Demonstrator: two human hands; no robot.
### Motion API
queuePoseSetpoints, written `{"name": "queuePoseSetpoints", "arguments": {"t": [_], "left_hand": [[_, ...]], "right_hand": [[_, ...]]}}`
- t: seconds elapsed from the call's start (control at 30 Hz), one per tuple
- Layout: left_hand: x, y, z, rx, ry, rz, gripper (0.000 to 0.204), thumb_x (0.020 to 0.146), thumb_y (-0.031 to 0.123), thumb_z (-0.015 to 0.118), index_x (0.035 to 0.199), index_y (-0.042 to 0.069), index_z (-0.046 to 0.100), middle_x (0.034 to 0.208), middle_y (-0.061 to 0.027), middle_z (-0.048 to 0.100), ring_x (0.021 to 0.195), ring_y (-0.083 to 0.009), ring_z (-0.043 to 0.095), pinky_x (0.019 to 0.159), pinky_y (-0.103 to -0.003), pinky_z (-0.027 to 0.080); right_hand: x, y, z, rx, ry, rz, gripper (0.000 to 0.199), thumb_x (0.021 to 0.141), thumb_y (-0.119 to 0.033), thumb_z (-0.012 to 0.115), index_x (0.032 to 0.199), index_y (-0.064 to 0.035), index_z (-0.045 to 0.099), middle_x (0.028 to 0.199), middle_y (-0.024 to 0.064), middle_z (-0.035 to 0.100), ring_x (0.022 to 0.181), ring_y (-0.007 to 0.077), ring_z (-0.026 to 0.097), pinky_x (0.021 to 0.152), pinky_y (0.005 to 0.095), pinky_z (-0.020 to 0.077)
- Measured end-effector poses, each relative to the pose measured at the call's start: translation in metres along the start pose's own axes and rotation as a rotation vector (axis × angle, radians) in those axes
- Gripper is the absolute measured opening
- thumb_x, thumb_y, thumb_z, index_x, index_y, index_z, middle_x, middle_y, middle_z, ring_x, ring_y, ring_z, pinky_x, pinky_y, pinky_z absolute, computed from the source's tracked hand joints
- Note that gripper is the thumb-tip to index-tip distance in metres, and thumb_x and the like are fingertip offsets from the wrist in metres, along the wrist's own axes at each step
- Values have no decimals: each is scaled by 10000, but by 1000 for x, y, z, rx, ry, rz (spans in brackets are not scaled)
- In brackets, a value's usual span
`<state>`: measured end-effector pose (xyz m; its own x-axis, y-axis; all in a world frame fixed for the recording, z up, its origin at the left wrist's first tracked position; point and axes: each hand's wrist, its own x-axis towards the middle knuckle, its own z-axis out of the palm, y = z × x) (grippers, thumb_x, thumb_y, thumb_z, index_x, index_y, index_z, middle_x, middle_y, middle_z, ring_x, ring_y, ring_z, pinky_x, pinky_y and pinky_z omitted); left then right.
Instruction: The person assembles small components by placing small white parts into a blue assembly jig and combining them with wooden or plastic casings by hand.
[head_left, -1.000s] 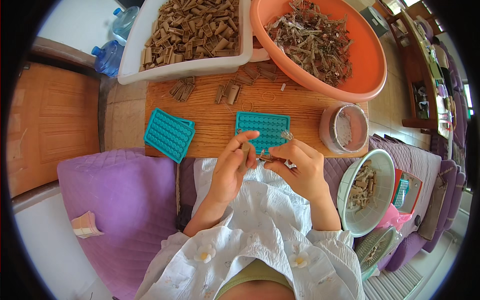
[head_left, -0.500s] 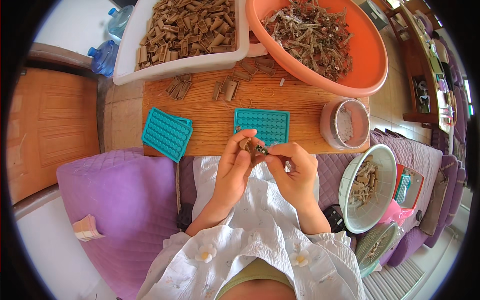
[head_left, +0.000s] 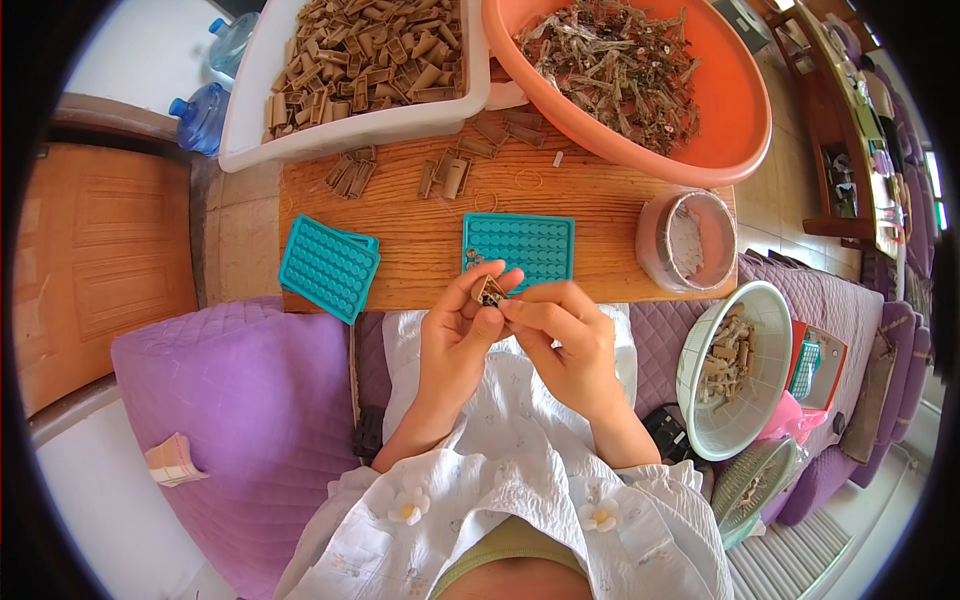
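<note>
A: What has changed from a moment before?

B: Little. Both hands have stayed together above the lap, just near of the wooden board [head_left: 600, 215]; the small brown piece [head_left: 489, 291] sat a touch further left half a second ago. The left hand [head_left: 455, 335] pinches that piece between thumb and fingertips, and the right hand [head_left: 565, 335] is closed on it from the right, fingers curled in.

A: And the piece itself?

B: Small, tan, boxy, with a dark spot; finer detail is too small to tell. It hangs over the near edge of the teal tray [head_left: 520, 247] on the board.

A: Describe the trays.

B: Two flat rubbery-looking rectangles, dimpled in rows. The second teal tray [head_left: 328, 267] lies tilted to the left, overhanging the board's edge.

A: Further off?

B: A white tub [head_left: 250, 120] heaped with tan channel-shaped pieces, and a smooth orange basin [head_left: 735, 110] of tangled grey-brown scraps. On the right, a round white bowl [head_left: 700, 385] rests on quilted purple fabric [head_left: 230, 400].
</note>
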<state>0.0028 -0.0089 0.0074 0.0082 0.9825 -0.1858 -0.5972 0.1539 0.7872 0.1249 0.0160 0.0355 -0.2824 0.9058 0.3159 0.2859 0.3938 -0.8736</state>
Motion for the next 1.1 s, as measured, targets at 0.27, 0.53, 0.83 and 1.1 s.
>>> {"name": "queuePoseSetpoints", "arguments": {"t": [0.27,0.53,0.83,1.1], "left_hand": [[6,-5,-2,-102,17,58,372,865,231,460,1163,24,382,1111,-130,498,895,-182,561,647,-251,504],[9,-6,-1,-174,63,93,348,883,211,415,1179,49,334,1116,-139,483,923,-227,560,600,-262,531],[11,-5,-8,-441,104,-51,278,889,166,389,1144,76,327,1097,-151,500,956,-267,548,788,-356,495],[7,-13,-5,-217,75,16,262,876,141,434,1116,46,393,1093,-136,508,988,-205,519,833,-301,434]], "right_hand": [[-6,13,13,278,91,270,226,726,98,512,922,-14,498,939,89,471,649,112,516,507,196,438],[-5,13,15,366,69,384,285,728,99,498,986,-21,477,950,91,483,658,112,525,525,210,445],[10,26,8,469,-117,477,514,694,125,443,1176,-47,393,1088,123,476,855,166,542,690,260,463],[11,25,15,542,-89,460,471,696,59,514,1150,-17,411,951,103,552,827,138,553,742,268,464]]}}
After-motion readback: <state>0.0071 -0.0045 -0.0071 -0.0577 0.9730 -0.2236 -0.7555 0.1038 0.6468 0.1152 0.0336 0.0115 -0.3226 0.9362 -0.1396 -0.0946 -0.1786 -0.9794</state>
